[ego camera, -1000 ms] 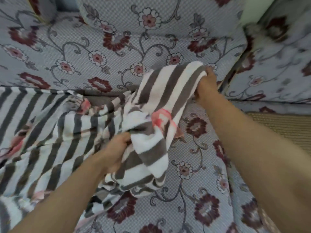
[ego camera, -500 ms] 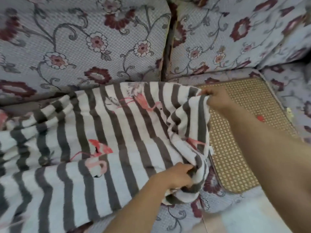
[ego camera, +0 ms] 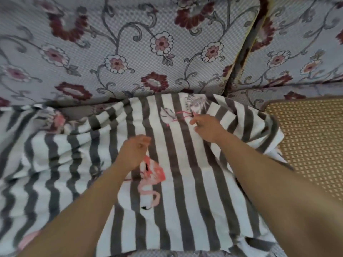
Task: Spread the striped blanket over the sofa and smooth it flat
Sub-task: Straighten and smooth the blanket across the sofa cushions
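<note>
The striped blanket (ego camera: 185, 173) lies across the sofa (ego camera: 130, 52) seat, its top edge at the foot of the backrest, so this looks like the smoothing step. The left hand (ego camera: 132, 153) hovers over the middle with fingers loosely curled, its grip empty; the right hand (ego camera: 207, 127) sits near the top edge, fingers bent, and whether they pinch cloth cannot be told. Next, by the look of it: flat palms sweeping outward (the left side is rumpled, the right edge folded over). A woven mat (ego camera: 306, 141) covers the next seat.
</note>
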The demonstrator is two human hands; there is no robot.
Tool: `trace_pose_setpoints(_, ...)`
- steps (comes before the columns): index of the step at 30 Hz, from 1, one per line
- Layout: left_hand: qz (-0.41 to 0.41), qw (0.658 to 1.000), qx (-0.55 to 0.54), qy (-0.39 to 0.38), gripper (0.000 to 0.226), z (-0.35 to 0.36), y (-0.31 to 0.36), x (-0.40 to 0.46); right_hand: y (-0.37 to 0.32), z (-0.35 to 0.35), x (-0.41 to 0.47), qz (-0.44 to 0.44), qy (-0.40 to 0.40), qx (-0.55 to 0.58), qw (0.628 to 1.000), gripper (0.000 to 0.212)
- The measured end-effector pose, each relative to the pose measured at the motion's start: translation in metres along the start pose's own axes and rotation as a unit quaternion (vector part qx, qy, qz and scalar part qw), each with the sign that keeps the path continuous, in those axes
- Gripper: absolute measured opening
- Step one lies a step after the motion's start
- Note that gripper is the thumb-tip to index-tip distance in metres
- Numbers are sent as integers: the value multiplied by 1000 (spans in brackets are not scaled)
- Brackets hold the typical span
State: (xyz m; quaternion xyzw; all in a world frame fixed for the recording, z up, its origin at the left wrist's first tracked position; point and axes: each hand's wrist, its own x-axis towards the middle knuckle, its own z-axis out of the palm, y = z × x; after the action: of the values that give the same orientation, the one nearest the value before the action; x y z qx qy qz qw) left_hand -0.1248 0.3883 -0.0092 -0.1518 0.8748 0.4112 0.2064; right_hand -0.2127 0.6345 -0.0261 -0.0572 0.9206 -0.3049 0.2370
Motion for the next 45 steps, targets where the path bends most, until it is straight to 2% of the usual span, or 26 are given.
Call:
trace_pose_setpoints(4,-17,996,40,83,32,-67,-51,18,-53,39,37,-45,-10,-49,998,29)
trace_pose_setpoints(6,-15,988,99,115,38,-91,-72,23,-73,53,56,-51,-14,-55,997,32)
trace_pose_setpoints(10,17,966,170,193,41,-141,-112,48,-114,82,108,-78,31,-132,988,36)
trace_pose_setpoints(12,19,958,210,192,33,-163,-138,63,-135,106,134,-101,43,-158,981,42)
trace_pose_setpoints(15,11,959,245,140,48,-179,-167,85,-154,132,163,-124,40,-208,969,57)
trace_pose_setpoints(18,14,942,321,93,63,-183,-186,106,-166,151,186,-121,28,-300,946,66)
trace_pose_setpoints(20,24,931,356,75,61,-185,-189,117,-172,156,193,-111,4,-366,924,59)
trace_pose_setpoints(22,52,918,386,73,51,-189,-193,123,-175,154,189,-128,-19,-399,908,35)
trace_pose_setpoints(23,70,913,395,78,46,-192,-196,123,-174,151,181,-139,-25,-381,914,20)
trace_pose_setpoints(24,84,910,398,86,39,-197,-198,121,-173,148,170,-151,-37,-344,926,16)
trace_pose_setpoints(27,98,898,416,99,32,-207,-198,104,-173,136,126,-125,-105,-269,949,39)
trace_pose_setpoints(30,108,883,444,103,37,-211,-193,80,-171,134,81,-115,-149,-302,935,49)
trace_pose_setpoints(31,103,881,452,91,40,-211,-191,69,-168,135,65,-115,-180,-319,923,54)
trace_pose_setpoints(33,60,870,488,30,43,-212,-190,48,-159,142,35,-88,-295,-333,891,66)
trace_pose_setpoints(35,7,832,553,-40,42,-212,-196,30,-151,153,8,1,-456,-296,840,73)
trace_pose_setpoints(36,-16,822,566,-67,42,-211,-201,22,-148,159,-4,38,-507,-283,813,75)
trace_pose_setpoints(37,-42,819,566,-84,42,-209,-206,16,-147,164,-10,55,-533,-277,798,73)
trace_pose_setpoints(38,-68,816,565,-102,41,-207,-210,11,-147,167,-16,45,-536,-273,798,62)
trace_pose_setpoints(39,-85,809,569,-122,38,-204,-210,7,-147,170,-19,12,-509,-275,815,47)
trace_pose_setpoints(40,-91,801,576,-138,36,-201,-212,4,-147,171,-21,-38,-449,-285,846,33)
trace_pose_setpoints(41,-87,797,580,-143,34,-197,-212,3,-146,172,-21,-75,-360,-290,884,28)
trace_pose_setpoints(43,-56,813,567,-119,34,-189,-209,4,-144,172,-14,-93,-154,-252,951,36)
trace_pose_setpoints(45,-11,850,523,-65,36,-179,-199,9,-144,170,1,-105,-3,-228,968,42)
